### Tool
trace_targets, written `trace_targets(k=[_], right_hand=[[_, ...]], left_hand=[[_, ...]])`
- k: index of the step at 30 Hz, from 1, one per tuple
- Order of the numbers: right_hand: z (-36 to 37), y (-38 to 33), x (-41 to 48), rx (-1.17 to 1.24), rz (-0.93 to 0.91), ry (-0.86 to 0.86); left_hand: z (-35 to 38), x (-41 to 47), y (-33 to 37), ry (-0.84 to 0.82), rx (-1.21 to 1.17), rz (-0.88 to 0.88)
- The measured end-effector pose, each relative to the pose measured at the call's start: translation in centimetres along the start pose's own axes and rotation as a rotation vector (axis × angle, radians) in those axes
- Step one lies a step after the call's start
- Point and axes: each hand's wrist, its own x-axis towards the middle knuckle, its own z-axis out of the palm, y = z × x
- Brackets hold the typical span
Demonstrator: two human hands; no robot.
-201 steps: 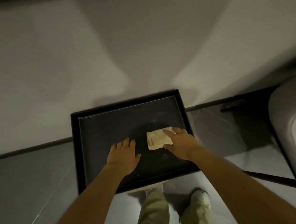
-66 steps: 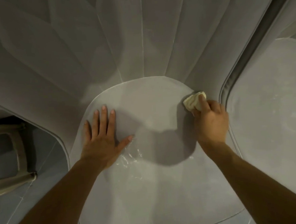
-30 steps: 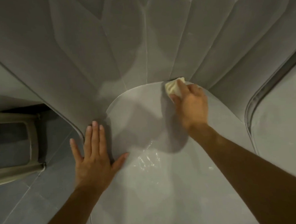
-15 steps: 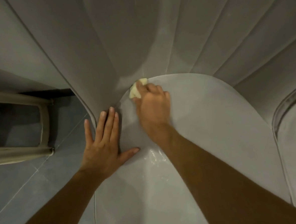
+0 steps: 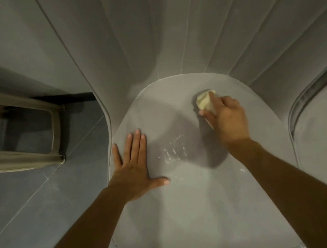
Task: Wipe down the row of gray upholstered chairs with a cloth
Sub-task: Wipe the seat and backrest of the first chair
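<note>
Seat of gray chair [image 5: 183, 209] filling view, being wiped; neighbouring chair [image 5: 316, 133] at right looking not yet reached. Left hand [image 5: 132, 168] staying flat, fingers straight, bracing on seat's left edge. Right hand [image 5: 227, 118] having swept from far-left seam to far-right of seat, fingers gripping cream cloth [image 5: 205, 101], pressing it onto seat. White smears [image 5: 172, 150] at mid-seat still showing; seat only partly done.

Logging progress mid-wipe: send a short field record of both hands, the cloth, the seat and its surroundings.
left hand: flat on the seat, left edge, fingers straight
right hand: holds the cloth against the seat, rear right
seat: gray; whitish flecks lie between the hands
right side: a second gray chair
left side: a beige frame on the tiled floor
</note>
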Motion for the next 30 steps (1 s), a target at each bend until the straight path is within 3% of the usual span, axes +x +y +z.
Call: trace_targets(k=[3,5,8,15,17,20,25,28,30], right_hand=[[1.8,-1.5,-0.5,-0.105,0.012,0.203],[2.1,-2.4,-0.6,-0.082,0.128,0.093],[2.1,-2.1,-0.7,-0.024,0.198,0.107],[5.8,-6.4,-10.7,0.173,-0.297,0.177],[4.7,-5.4,-11.3,0.358,-0.227,0.219],[2.1,-1.5,-10.5,0.564,0.074,0.372],[0.2,6.2,-11.6,0.168,0.403,0.315],[3.8,3.2,-13.7,0.287,0.338,0.309],[6.2,-1.1,-16.5,0.352,0.157,0.352]], left_hand=[[-0.1,0.5,0.1,-0.072,-0.054,-0.048],[0.0,0.6,0.2,-0.077,-0.062,-0.048],[0.3,0.5,0.2,-0.082,-0.07,-0.033],[-0.3,-1.3,1.0,-0.055,-0.089,0.011],[-0.2,-2.6,2.0,-0.078,-0.084,0.068],[0.6,-3.7,3.7,-0.118,-0.06,0.111],[2.1,-4.2,5.5,-0.095,-0.048,0.109],[2.9,-4.7,5.6,-0.038,-0.07,0.126],[3.1,-4.8,5.7,0.013,-0.091,0.122]])
